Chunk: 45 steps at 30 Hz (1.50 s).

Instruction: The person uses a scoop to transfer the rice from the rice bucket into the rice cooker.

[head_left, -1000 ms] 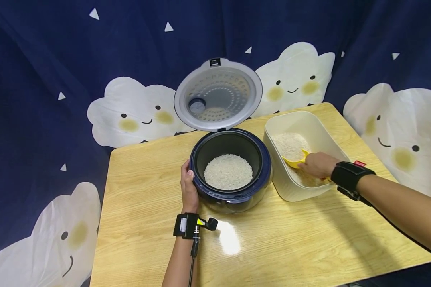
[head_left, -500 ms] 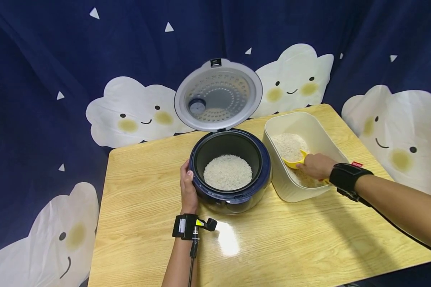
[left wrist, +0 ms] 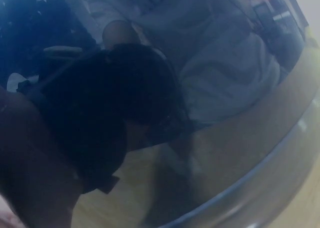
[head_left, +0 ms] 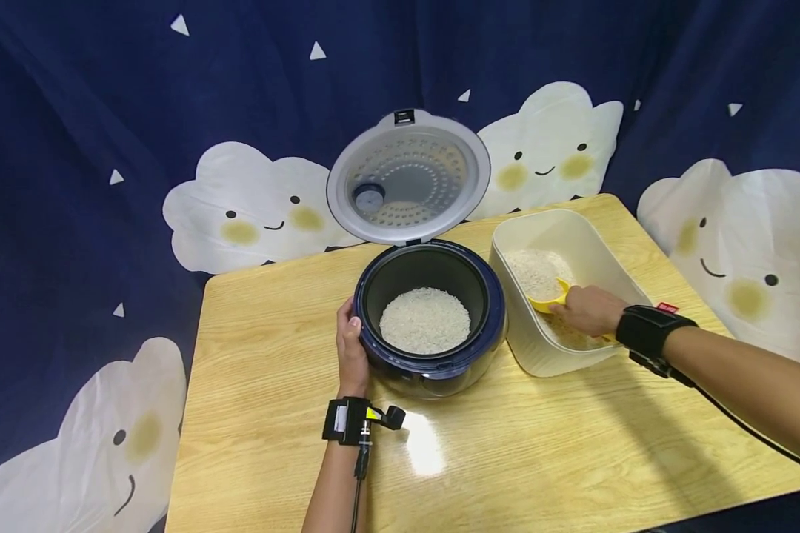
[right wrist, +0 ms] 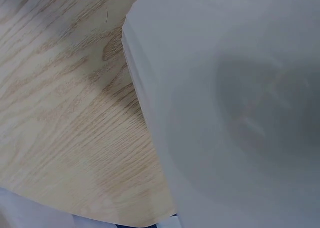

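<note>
A rice cooker with its lid raised stands mid-table in the head view, and white rice lies in its dark inner pot. My left hand rests against the cooker's left side, thumb near the rim. To the right, my right hand grips a yellow scoop inside a cream bin that holds more rice. The hand hides part of the scoop. Only the cooker's shiny wall fills the left wrist view; the bin's outer wall dominates the right wrist view.
Both stand on a light wooden table, the bin close beside the cooker. Behind the table hangs a dark blue curtain with white clouds. The raised lid leans back toward it. A cable runs along the left forearm.
Almost nothing moves. The head view shifts very slightly; the left hand stays at the cooker and the right hand stays in the bin with the scoop.
</note>
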Tool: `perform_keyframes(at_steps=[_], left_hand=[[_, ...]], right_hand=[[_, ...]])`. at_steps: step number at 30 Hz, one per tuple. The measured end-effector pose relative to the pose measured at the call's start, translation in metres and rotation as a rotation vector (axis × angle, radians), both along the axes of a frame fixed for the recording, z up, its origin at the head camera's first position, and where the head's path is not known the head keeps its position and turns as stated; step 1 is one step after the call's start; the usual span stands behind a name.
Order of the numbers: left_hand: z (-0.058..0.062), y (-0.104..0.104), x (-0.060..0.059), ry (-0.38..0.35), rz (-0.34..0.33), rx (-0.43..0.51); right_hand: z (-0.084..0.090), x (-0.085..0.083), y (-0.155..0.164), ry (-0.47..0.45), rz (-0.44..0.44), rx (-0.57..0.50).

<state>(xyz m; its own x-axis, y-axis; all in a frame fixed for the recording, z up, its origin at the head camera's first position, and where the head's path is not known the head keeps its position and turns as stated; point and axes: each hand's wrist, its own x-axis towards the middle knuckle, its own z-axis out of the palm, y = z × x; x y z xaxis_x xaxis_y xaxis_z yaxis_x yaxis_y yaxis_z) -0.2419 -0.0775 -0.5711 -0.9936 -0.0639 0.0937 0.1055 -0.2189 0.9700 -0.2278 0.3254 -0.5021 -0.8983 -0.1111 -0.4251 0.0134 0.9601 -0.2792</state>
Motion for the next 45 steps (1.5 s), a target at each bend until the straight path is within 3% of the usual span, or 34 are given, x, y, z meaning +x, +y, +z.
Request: perform_keyframes(at_steps=[6, 17, 27, 45], left_hand=[[0.000, -0.002, -0.001, 0.002, 0.010, -0.011], [0.000, 0.000, -0.001, 0.012, -0.002, -0.031], [-0.001, 0.001, -0.002, -0.001, 0.016, -0.058], [0.000, 0.000, 0.000, -0.020, 0.002, -0.090]], right_hand=[[0.004, -0.001, 0.000, 0.011, 0.013, -0.011], [0.009, -0.001, 0.000, -0.067, -0.007, -0.061], [0.026, 0.001, -0.004, -0.069, -0.029, -0.113], [0.045, 0.011, -0.002, 0.021, 0.000, -0.157]])
